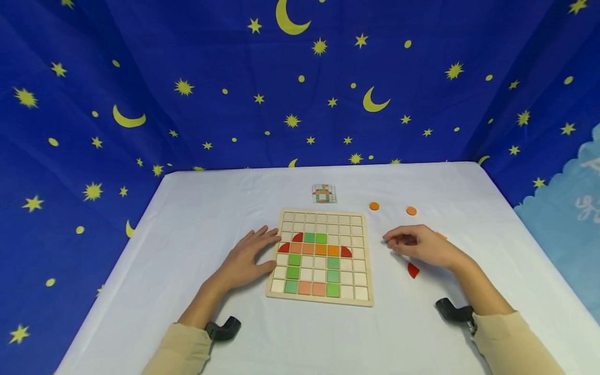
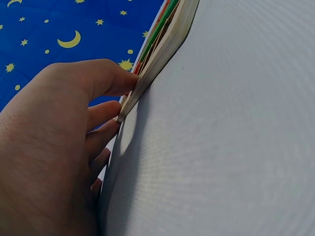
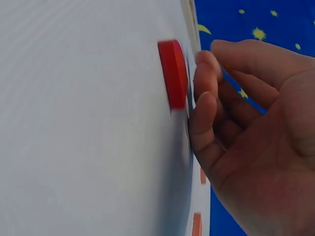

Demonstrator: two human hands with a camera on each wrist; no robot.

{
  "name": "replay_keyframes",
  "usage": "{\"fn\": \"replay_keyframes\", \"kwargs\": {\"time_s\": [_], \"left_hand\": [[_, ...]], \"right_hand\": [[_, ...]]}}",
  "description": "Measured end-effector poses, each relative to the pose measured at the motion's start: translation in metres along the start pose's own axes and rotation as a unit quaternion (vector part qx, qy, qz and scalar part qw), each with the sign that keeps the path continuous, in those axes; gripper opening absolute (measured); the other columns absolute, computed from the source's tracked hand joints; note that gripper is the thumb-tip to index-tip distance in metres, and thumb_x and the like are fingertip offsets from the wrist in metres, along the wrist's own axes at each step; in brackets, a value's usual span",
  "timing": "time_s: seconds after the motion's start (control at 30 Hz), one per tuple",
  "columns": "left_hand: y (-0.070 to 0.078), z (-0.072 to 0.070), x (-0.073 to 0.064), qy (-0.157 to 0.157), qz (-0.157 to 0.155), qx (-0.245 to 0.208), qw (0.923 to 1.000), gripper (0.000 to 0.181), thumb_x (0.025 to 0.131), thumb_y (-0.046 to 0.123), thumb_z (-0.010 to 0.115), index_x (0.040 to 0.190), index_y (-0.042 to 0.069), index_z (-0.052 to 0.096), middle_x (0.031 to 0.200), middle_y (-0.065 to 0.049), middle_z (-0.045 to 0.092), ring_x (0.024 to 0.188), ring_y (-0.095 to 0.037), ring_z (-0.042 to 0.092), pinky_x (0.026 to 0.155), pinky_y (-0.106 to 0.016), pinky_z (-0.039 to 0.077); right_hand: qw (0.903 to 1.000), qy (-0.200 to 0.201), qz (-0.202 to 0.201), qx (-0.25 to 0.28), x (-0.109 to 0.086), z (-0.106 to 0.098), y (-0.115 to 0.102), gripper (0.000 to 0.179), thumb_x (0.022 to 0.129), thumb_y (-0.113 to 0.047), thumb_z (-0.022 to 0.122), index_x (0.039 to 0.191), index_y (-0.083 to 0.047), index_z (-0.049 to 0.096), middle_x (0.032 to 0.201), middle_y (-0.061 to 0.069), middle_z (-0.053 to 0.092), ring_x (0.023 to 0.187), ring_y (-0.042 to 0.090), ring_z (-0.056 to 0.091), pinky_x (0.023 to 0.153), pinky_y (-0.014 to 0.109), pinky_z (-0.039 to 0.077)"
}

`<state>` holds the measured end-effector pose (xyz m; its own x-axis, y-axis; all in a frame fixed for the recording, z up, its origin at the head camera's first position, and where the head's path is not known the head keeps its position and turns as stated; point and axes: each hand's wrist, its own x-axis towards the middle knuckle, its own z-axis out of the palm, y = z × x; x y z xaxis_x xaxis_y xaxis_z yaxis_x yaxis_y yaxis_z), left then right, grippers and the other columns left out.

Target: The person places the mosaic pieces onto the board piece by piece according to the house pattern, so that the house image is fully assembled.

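A wooden grid board (image 1: pixel 320 302) lies on the table with coloured tiles set in its squares: green, salmon and orange squares, plus red quarter-round pieces. My left hand (image 1: pixel 248 259) rests at its left edge with fingers spread; in the left wrist view the thumb (image 2: pixel 115 81) touches the board's rim (image 2: pixel 170 44). To the right of the board, my right hand (image 1: pixel 422 245) hovers low over the table with loosely bent fingers and nothing visible between them. A loose red quarter-round piece (image 1: pixel 413 270) lies just below this hand, also seen beside the fingers as a red block (image 3: pixel 173 74).
Behind the board lies a small pattern card (image 1: pixel 324 193). Two orange discs (image 1: pixel 374 206) lie at the back right, and another orange piece (image 1: pixel 441 236) is partly hidden behind the right hand. A blue curtain (image 1: pixel 300 94) with moons and stars hangs around the white table (image 1: pixel 211 203).
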<state>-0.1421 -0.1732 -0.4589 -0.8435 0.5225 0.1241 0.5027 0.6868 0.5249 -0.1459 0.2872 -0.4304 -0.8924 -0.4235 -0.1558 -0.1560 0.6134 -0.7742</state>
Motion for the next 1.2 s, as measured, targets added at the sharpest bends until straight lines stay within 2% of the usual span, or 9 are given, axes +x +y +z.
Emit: {"fn": "replay_keyframes", "kwargs": {"time_s": [0.23,0.43,0.53,0.67,0.87,1.07,1.2], "left_hand": [[0.000,0.002,0.001,-0.001,-0.002,0.007,1.0000,0.058,0.087,0.036,0.066,0.141,0.021,0.050,0.151,0.007,0.037,0.143,-0.017,0.020,0.117,-0.037,0.012],[-0.001,0.002,0.000,0.002,0.000,-0.001,1.0000,0.058,0.086,0.035,0.067,0.140,0.022,0.051,0.151,0.006,0.037,0.143,-0.018,0.020,0.117,-0.037,0.012],[-0.002,0.003,0.000,-0.001,0.001,0.000,1.0000,0.058,0.087,0.035,0.066,0.141,0.021,0.050,0.151,0.006,0.037,0.143,-0.017,0.020,0.117,-0.037,0.012],[-0.003,0.004,0.000,-0.002,0.003,0.004,1.0000,0.058,0.087,0.036,0.066,0.141,0.020,0.050,0.151,0.006,0.037,0.143,-0.017,0.020,0.117,-0.037,0.012],[-0.003,0.002,0.000,0.001,0.004,0.002,1.0000,0.058,0.086,0.035,0.067,0.141,0.020,0.051,0.151,0.005,0.037,0.143,-0.018,0.020,0.117,-0.038,0.012],[-0.002,0.001,0.000,-0.002,0.006,0.003,1.0000,0.059,0.087,0.035,0.066,0.141,0.019,0.050,0.151,0.005,0.037,0.143,-0.019,0.020,0.117,-0.038,0.011],[-0.001,0.000,0.000,0.003,0.009,0.005,0.9999,0.059,0.086,0.034,0.066,0.140,0.018,0.051,0.151,0.003,0.037,0.143,-0.020,0.020,0.117,-0.038,0.012]], "right_hand": [[0.9977,-0.048,-0.038,0.028,-0.023,-0.008,0.018,0.031,0.092,0.000,0.057,0.118,-0.013,0.066,0.096,0.004,0.067,0.079,0.020,0.059,0.064,0.026,0.051],[0.9942,-0.077,-0.054,0.053,-0.034,-0.012,0.028,0.029,0.096,-0.006,0.056,0.123,-0.014,0.064,0.103,0.004,0.066,0.086,0.020,0.059,0.072,0.026,0.050],[0.9938,-0.083,-0.052,0.053,-0.040,-0.013,0.029,0.032,0.094,-0.005,0.059,0.125,-0.014,0.062,0.105,0.005,0.065,0.085,0.020,0.058,0.071,0.026,0.050],[0.9936,-0.084,-0.063,0.041,-0.044,-0.014,0.028,0.038,0.089,-0.003,0.066,0.125,-0.013,0.061,0.103,0.006,0.063,0.079,0.019,0.054,0.064,0.029,0.048],[0.9949,-0.071,-0.070,0.013,-0.042,-0.011,0.025,0.038,0.087,-0.009,0.070,0.122,-0.017,0.062,0.094,0.004,0.061,0.077,0.016,0.052,0.063,0.029,0.047],[0.9985,-0.044,-0.033,-0.002,-0.039,-0.007,0.024,0.037,0.083,-0.024,0.076,0.118,-0.021,0.065,0.091,0.006,0.057,0.076,0.017,0.051,0.061,0.027,0.046],[0.9988,-0.045,-0.022,0.001,-0.039,-0.006,0.022,0.035,0.084,-0.019,0.075,0.117,-0.022,0.065,0.092,0.006,0.057,0.076,0.018,0.051,0.061,0.028,0.046]]}}
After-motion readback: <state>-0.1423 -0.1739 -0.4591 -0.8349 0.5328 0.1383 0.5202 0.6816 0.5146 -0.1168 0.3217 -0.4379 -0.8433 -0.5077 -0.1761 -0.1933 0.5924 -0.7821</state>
